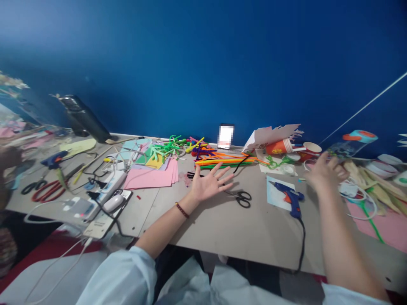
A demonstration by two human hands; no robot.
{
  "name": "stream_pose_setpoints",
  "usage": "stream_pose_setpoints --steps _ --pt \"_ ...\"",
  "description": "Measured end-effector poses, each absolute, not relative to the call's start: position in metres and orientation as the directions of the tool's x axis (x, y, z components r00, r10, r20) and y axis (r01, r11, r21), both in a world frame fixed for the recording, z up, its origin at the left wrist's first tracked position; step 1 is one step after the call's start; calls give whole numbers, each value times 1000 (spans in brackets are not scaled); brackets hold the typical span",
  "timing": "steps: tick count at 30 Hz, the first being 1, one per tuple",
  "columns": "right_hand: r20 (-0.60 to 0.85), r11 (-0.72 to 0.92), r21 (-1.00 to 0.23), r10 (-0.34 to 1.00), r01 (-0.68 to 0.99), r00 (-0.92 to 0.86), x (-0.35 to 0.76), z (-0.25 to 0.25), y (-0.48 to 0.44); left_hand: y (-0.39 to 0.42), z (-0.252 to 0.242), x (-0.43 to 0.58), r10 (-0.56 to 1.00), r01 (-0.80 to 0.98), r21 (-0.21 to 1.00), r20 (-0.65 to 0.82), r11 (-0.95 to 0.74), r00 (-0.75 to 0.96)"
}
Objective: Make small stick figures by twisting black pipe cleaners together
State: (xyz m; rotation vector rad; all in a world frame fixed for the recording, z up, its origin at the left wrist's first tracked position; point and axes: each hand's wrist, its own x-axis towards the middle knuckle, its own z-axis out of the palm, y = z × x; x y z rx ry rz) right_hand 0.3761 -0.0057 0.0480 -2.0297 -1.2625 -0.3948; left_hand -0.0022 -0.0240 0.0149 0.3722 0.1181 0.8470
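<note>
My left hand [210,183] is stretched out over the grey table [203,224], palm up and fingers spread, holding nothing. It hovers just short of a bundle of orange and green pipe cleaners [222,161] and left of black scissors [241,198]. My right hand [324,171] reaches toward the far right of the table, blurred, fingers loosely curled, near a white ring of tape [288,169] and red paper cups [288,147]. A blue glue gun [290,198] lies on a card between my two hands.
Pink paper sheets [152,176] and tangled green pipe cleaners [165,148] lie at centre left. A power strip [104,190], red scissors [47,190], a second glue gun [54,159] and a dark bottle [84,118] are at the left. Dried husks [378,182] and pink paper [388,224] sit at the right.
</note>
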Motion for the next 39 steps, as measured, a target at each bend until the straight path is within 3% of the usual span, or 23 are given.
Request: stream_pose_setpoints --steps 3,6,9,12,16,20,27,30,33,36,39 --pt "614 -147 -335 715 931 334 347 33 -15 -22 13 -3 758 -688 462 51 559 650" --pt "560 64 -336 815 940 145 288 18 -31 -19 4 -1 781 -591 673 32 444 623" --pt "351 189 -346 934 919 -60 229 2 -40 -18 -4 2 880 -393 899 19 193 474" --pt "183 218 -402 971 889 -155 188 -11 -43 -17 -7 2 925 -196 977 151 -85 350" --pt "233 291 -425 950 857 -207 164 -20 -44 -15 -8 -4 898 64 937 306 -342 317" --pt "258 382 -410 920 828 -297 163 -26 -46 -14 -10 -10 822 437 700 430 -564 373" --pt "208 324 -429 944 843 -257 165 -34 -47 -14 -19 -10 878 766 437 315 -471 360" --pt "139 308 -396 951 865 -275 163 -25 -54 -9 -19 -12 884 779 427 313 -458 348" --pt "67 320 -321 946 891 -316 165 -1 -71 -3 -15 -13 897 666 605 350 -436 270" --pt "130 338 -353 941 873 -312 167 31 -88 4 -8 -12 934 418 836 326 -356 143" --pt "265 304 -488 945 818 -193 166 53 -88 10 3 -7 978 11 983 182 -184 102"
